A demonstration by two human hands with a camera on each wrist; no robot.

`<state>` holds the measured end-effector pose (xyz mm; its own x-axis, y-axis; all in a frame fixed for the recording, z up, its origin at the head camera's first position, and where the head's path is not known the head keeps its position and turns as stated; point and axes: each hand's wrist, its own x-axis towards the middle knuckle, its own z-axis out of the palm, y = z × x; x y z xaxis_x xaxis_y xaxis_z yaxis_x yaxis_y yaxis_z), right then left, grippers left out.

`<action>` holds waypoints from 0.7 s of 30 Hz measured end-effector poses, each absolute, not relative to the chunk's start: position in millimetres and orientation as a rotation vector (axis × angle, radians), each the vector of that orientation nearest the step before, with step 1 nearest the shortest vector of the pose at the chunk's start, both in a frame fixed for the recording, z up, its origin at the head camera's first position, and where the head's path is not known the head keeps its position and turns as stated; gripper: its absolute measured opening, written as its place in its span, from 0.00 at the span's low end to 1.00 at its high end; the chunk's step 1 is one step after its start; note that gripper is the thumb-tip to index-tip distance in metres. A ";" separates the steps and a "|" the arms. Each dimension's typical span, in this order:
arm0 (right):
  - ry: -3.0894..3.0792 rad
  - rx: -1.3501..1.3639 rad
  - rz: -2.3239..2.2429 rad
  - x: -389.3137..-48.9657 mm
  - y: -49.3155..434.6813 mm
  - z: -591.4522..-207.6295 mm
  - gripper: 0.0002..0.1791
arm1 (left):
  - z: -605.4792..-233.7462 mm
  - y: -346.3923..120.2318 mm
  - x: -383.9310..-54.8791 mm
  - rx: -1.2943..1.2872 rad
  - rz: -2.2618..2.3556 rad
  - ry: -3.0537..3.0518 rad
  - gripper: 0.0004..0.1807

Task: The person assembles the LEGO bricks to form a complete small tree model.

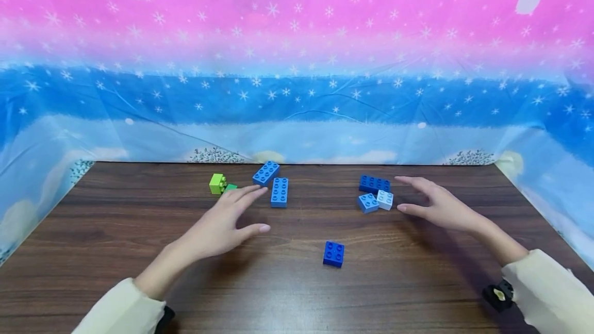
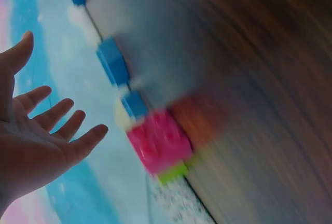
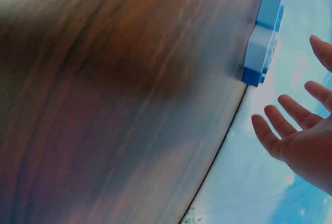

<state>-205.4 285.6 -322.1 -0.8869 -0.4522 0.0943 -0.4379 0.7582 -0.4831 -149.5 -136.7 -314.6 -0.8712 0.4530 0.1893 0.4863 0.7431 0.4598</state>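
Observation:
My left hand (image 1: 215, 228) hovers over the left part of the table, fingers spread and holding nothing. Past its fingertips lie two blue eight-stud bricks (image 1: 279, 193), a lime green brick (image 1: 216, 184) and a partly covered green brick (image 1: 230, 187). A pink brick (image 2: 160, 141) shows in the left wrist view; the hand hides it in the head view. My right hand (image 1: 441, 206), also empty with fingers apart, is just right of a dark blue brick (image 1: 375, 184), a small blue brick (image 1: 368, 203) and a whitish brick (image 1: 385, 199). Another dark blue brick (image 1: 333, 254) sits nearer, between the hands.
The bricks lie on a dark wooden table (image 1: 297, 293). A pink and blue snowflake cloth (image 1: 297, 92) hangs along its back edge and both sides. Black wrist devices (image 1: 498, 295) show at the cream sleeves (image 1: 552, 287).

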 end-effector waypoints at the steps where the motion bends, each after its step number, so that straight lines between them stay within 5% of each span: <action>1: 2.905 -0.744 -0.812 -205.9 282.6 -322.5 0.35 | -315.9 -130.9 -150.4 -0.800 -0.809 -2.871 0.37; 21: 2.777 -0.881 -0.842 -217.4 243.0 -333.8 0.28 | -341.8 -54.1 -158.6 -1.244 -0.935 -2.916 0.31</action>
<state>-217.4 243.0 -333.8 -0.8260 -0.5603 0.0615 -0.5001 0.6782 -0.5385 -158.6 -54.1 -341.8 -0.7051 0.7059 0.0679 0.6137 0.5594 0.5571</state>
